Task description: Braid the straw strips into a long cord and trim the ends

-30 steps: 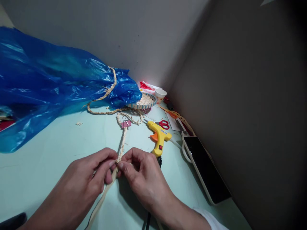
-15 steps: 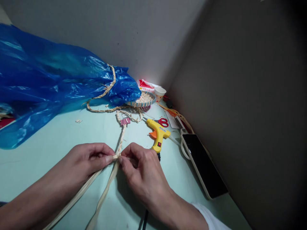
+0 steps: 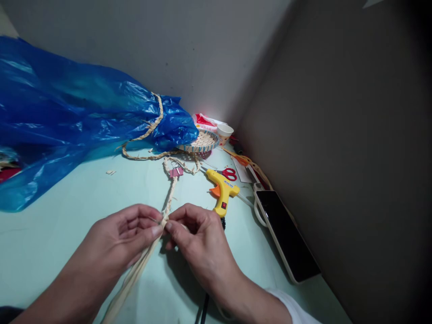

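A pale straw braid [image 3: 170, 195] runs across the light green table from a pink binder clip [image 3: 176, 171] down to my hands. My left hand [image 3: 124, 236] pinches the braid's near end between thumb and fingers. My right hand [image 3: 194, 238] pinches the same spot from the other side, fingertips almost touching the left ones. Loose flat straw strands [image 3: 130, 281] trail from the pinch toward me, lying close together under my left hand. Further braid [image 3: 148, 130] loops back over the blue plastic bag [image 3: 67, 117].
A yellow glue gun [image 3: 222, 193] lies just right of my hands, red-handled scissors [image 3: 228, 173] beyond it. A black phone [image 3: 286, 234] lies by the right wall. A small woven basket [image 3: 200, 143] and a paper cup [image 3: 224, 133] sit in the corner.
The loose strands, spread apart half a second ago, now lie together under my left hand. Both hands stay pinched at the braid's end.
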Action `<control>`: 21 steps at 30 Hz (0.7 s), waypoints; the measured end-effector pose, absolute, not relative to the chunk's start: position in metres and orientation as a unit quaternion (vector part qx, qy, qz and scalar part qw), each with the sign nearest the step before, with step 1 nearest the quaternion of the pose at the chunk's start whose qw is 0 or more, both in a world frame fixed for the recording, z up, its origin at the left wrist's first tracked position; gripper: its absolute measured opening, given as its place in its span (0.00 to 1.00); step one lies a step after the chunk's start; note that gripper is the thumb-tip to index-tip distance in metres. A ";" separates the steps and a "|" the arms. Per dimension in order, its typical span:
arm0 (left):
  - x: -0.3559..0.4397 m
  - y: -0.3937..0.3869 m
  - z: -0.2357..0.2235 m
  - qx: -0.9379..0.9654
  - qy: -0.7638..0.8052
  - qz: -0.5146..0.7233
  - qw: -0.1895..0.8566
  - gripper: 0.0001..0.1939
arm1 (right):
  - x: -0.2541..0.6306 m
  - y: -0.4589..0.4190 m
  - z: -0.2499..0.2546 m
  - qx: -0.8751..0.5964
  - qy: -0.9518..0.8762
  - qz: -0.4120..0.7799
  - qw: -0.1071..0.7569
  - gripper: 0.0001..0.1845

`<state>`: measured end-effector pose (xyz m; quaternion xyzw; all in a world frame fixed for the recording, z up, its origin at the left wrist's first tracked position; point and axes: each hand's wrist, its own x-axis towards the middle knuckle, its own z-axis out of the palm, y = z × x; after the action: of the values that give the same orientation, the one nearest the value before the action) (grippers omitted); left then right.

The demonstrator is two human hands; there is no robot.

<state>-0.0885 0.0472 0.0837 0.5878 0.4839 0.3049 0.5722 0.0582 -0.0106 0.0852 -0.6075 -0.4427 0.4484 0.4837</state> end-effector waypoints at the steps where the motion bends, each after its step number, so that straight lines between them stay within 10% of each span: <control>1: -0.087 0.047 0.084 0.575 0.482 0.303 0.587 0.17 | 0.058 -0.010 0.086 -0.597 -0.432 0.465 0.491 0.06; 21: -0.100 0.045 0.069 0.820 0.423 0.283 0.263 0.10 | 0.064 -0.007 0.095 -0.507 -0.282 0.629 0.518 0.20</control>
<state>-0.1002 0.0452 0.0686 0.8198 0.4230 0.2829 0.2625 0.0639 -0.0073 0.0946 -0.5069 -0.2815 0.6288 0.5181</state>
